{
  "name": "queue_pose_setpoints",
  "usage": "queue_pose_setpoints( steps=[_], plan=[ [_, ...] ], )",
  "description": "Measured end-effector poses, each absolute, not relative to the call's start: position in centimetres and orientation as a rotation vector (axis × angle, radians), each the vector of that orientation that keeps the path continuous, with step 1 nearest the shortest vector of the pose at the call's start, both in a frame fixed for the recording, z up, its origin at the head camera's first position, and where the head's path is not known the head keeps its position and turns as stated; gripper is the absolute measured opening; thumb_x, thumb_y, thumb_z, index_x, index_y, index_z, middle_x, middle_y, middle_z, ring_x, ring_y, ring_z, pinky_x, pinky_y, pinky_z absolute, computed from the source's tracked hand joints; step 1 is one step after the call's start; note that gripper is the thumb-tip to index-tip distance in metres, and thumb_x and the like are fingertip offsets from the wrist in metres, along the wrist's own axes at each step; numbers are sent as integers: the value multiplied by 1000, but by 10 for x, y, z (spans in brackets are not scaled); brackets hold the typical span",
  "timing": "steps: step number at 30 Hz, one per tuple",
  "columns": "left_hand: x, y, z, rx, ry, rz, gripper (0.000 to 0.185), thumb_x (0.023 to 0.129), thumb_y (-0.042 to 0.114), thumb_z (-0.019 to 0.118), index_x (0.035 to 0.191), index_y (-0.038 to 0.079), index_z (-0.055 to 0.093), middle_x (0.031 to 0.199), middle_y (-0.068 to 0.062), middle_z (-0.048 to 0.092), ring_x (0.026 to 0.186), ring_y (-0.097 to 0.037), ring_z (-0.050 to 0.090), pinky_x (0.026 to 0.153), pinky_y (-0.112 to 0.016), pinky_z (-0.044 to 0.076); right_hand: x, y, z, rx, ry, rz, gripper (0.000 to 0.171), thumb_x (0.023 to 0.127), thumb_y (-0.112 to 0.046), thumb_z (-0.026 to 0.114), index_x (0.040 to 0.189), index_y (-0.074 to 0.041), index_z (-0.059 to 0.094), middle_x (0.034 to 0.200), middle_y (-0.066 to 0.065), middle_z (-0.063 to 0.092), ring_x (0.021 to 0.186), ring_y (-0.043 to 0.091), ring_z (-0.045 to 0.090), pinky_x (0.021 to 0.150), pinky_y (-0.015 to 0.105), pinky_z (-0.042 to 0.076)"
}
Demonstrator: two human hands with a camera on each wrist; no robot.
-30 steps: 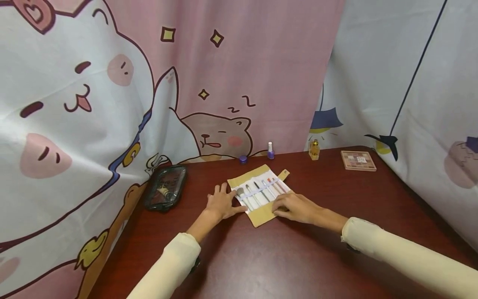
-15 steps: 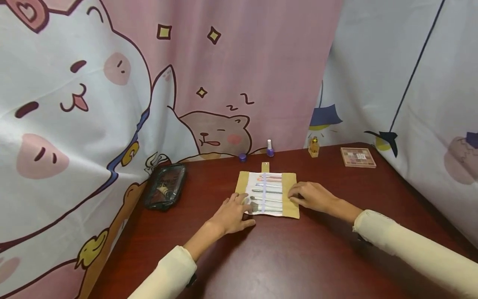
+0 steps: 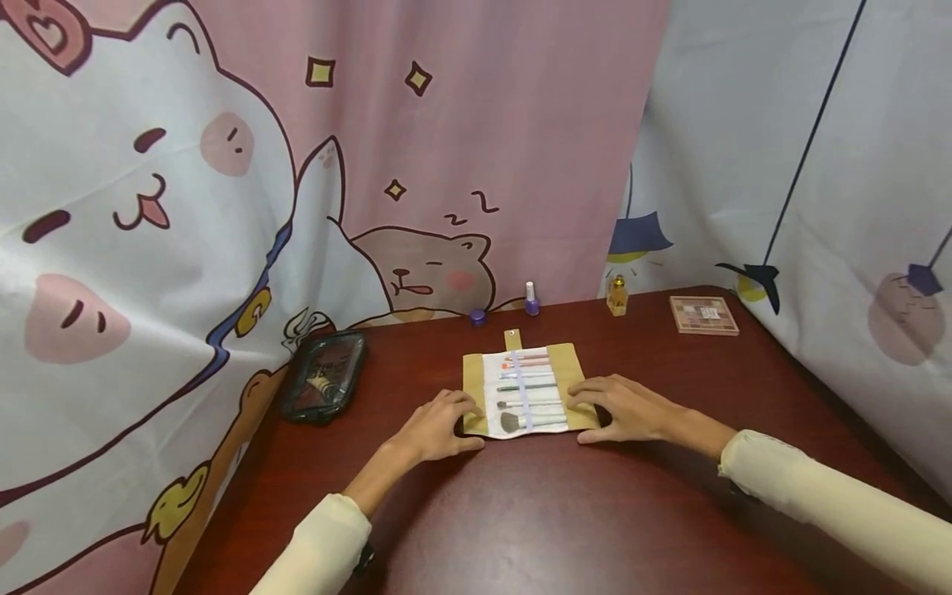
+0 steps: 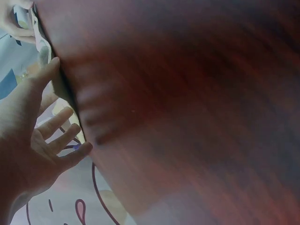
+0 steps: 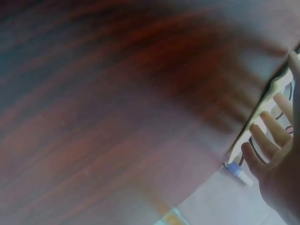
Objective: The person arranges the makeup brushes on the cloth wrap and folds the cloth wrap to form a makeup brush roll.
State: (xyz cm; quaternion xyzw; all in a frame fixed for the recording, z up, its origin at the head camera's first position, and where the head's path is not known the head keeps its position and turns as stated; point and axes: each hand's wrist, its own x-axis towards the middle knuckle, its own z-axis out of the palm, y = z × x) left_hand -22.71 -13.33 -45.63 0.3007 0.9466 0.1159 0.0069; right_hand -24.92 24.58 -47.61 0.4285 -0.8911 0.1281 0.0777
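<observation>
A tan and white makeup brush roll lies unfolded on the table, its snap tab pointing away from me. Several makeup brushes sit crosswise under its lilac elastic band. At the near left corner my left hand touches the roll with fingers spread. My right hand rests at the right flap, thumb on the near side and fingers over the edge. Both wrist views show the left hand and right hand with loosely extended fingers along the roll's edge.
On the dark red table, a black clear-topped case lies at left. Along the back stand a small purple jar, purple nail polish and a yellow perfume bottle. An eyeshadow palette lies back right. Printed curtains hang behind.
The brush roll has turned from slanted to nearly square, its tab swinging from the right to the back. My left hand has shifted to its left corner, my right hand further right.
</observation>
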Motion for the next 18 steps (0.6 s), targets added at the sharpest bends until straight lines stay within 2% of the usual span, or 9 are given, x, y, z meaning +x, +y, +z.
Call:
queue_pose_setpoints(
  steps=[7, 11, 14, 16, 18],
  plan=[
    [-230, -137, -458, 942, 2961, 423, 25, 96, 40, 74, 115, 23, 77, 131, 2, 65, 124, -20, 58, 93, -50, 54, -248, 244, -482, 1317, -2589, 410, 39, 99, -39, 72, 125, -11, 75, 133, 11, 68, 127, 31, 62, 102, 55, 48],
    [-233, -136, -453, 969, 2975, 476, 13, 100, 36, 70, 104, 24, 75, 108, 6, 70, 104, -16, 65, 80, -43, 56, -250, 242, -482, 1282, -2565, 493, 27, 104, -29, 66, 120, -10, 76, 124, 8, 72, 122, 30, 65, 102, 55, 48],
    [-236, -134, -447, 961, 2955, 575, 11, 103, 35, 67, 99, 25, 70, 84, 8, 65, 79, -12, 61, 66, -36, 51, -253, 239, -478, 1233, -2551, 568, 13, 106, -23, 63, 104, -17, 74, 96, -7, 71, 96, 16, 68, 91, 44, 52],
    [-238, -133, -443, 945, 2931, 655, 11, 104, 33, 66, 97, 24, 67, 74, 9, 58, 67, -9, 53, 58, -32, 44, -255, 238, -474, 1185, -2562, 602, 12, 106, -22, 62, 97, -22, 69, 78, -17, 58, 77, 5, 59, 77, 34, 51],
    [-240, -132, -441, 914, 2904, 736, 12, 104, 32, 65, 96, 23, 65, 69, 10, 52, 60, -6, 45, 54, -29, 39, -257, 237, -470, 1135, -2592, 646, 15, 107, -22, 60, 93, -23, 65, 69, -21, 43, 65, 0, 46, 67, 28, 45]
  ],
)
